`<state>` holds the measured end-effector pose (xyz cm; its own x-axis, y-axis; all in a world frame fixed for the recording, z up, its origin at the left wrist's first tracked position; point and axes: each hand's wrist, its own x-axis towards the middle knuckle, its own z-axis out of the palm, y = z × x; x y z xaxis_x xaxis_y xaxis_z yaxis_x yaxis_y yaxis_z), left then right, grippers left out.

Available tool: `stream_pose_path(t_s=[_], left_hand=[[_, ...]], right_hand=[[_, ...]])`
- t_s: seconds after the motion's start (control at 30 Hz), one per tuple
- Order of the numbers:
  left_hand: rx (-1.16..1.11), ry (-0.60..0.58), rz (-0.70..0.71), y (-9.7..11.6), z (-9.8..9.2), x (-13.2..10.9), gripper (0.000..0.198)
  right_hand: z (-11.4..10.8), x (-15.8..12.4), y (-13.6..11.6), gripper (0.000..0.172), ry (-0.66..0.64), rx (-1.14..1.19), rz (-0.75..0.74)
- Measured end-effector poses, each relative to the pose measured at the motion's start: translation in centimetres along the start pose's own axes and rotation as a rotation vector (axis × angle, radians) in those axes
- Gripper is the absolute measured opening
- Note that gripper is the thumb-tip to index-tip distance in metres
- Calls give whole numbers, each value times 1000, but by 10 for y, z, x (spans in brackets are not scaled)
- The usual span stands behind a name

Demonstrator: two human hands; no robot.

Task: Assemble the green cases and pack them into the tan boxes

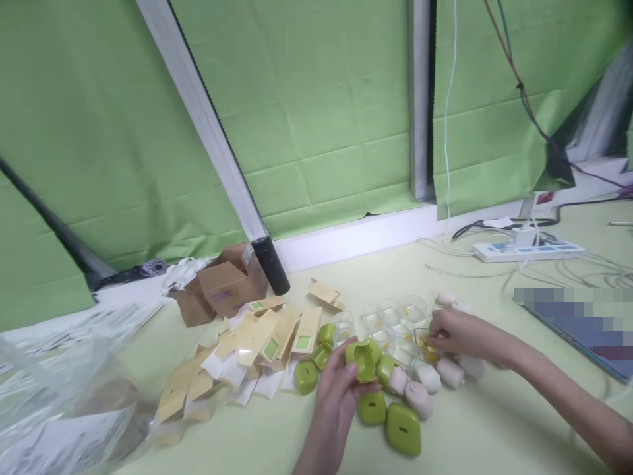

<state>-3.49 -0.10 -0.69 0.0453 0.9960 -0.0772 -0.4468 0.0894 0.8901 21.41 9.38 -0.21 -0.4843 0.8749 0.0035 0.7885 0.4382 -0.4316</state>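
My left hand (337, 389) is closed around a green square case (363, 359), held open-side up just above the table. My right hand (457, 333) reaches into a group of clear plastic shells (390, 323), its fingertips pinched on a small clear shell with a yellow piece (422, 343). Several more green cases (403, 429) lie in front of my left hand. A row of white rounded cases (428, 379) sits between my two hands.
A pile of flat tan and white packaging cards (257, 349) spreads to the left, behind it a brown cardboard box (222, 287) and a black cylinder (271, 264). A clear plastic bag (59, 396) fills the near left. A white power strip (527, 251) with cables lies far right.
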Motion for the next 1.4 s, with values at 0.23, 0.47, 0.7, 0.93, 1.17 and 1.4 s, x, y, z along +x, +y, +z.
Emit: stream_pose_path(t_s=[0.23,0.47,0.7,0.93,1.17,1.4], left_hand=[[-204,-71,-71,-15,5,21,34],[-377,-6,-152,-1,-9,13,22],[-322,-59,-172,-2,-3,9,23],[-104,-23,-55,-24,3,5,48],[149,-12,203,-43,9,-4,49],[109,-47,92,-42,12,-7,53]], right_hand=[[5,-14,1,22,55,213,42],[6,-13,9,21,70,340,75],[3,-11,0,30,258,551,66],[29,-24,-66,18,305,912,-100],[53,-32,-83,15,523,576,-290],[58,-35,-86,14,636,515,-333]])
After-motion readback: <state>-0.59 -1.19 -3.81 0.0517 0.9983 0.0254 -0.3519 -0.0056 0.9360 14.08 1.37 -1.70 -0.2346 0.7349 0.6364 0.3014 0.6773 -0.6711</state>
